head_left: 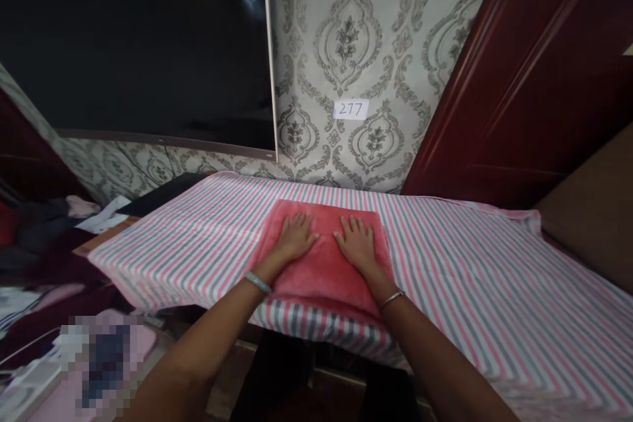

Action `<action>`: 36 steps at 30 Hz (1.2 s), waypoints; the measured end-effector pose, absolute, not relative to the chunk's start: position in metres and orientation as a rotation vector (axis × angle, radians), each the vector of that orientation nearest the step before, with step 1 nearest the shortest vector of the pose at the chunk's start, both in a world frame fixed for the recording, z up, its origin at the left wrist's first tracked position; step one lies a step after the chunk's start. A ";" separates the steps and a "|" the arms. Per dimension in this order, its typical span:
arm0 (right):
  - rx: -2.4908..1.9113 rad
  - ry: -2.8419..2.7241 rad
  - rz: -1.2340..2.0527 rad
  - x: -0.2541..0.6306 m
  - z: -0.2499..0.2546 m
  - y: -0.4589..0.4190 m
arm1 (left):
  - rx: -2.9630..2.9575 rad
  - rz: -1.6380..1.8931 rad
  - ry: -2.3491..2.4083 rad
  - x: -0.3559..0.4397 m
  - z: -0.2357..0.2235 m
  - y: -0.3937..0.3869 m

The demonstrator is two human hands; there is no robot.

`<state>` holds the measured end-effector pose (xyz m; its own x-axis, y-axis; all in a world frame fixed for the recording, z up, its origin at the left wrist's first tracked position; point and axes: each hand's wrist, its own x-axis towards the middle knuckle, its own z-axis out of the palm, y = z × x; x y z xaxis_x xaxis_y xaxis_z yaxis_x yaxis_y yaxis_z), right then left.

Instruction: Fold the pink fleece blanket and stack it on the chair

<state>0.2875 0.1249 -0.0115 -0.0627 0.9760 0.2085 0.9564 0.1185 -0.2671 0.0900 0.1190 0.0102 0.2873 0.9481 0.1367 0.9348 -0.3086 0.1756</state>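
A coral-red, soft-looking folded cloth (321, 275) lies flat on a table under a striped tablecloth (445, 264), its near edge at the table's front. My left hand (295, 237) rests palm down on the cloth's left half, fingers spread. On the right half my right hand (356, 242) lies the same way, fingers apart and pointing to the back. Both hands press on top of the cloth without gripping it. Whether it is a towel or a blanket, I cannot tell.
A large dark television screen (138, 46) hangs at the back left. Patterned wallpaper carries a paper label (351, 109) reading 277. A dark red door panel (504, 79) stands at the back right. Clothes (54, 264) are heaped left of the table.
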 end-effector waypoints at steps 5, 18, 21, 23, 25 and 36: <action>-1.822 -2.160 0.287 0.296 0.007 0.111 | 2.377 0.293 2.032 0.059 0.029 0.105; -1.555 -2.376 0.231 0.302 -0.029 0.062 | 2.226 0.301 2.084 0.044 -0.004 0.095; -1.560 -2.400 0.175 0.303 -0.030 0.063 | 2.221 0.344 2.095 0.043 -0.007 0.094; -1.554 -2.404 0.147 0.303 -0.031 0.063 | 2.194 0.361 2.083 0.042 -0.008 0.094; -1.547 -2.402 0.137 0.301 -0.033 0.063 | 2.158 0.388 2.050 0.042 -0.009 0.095; -1.247 -1.808 0.386 0.371 -0.035 0.069 | 1.335 1.171 1.746 -0.010 0.003 0.059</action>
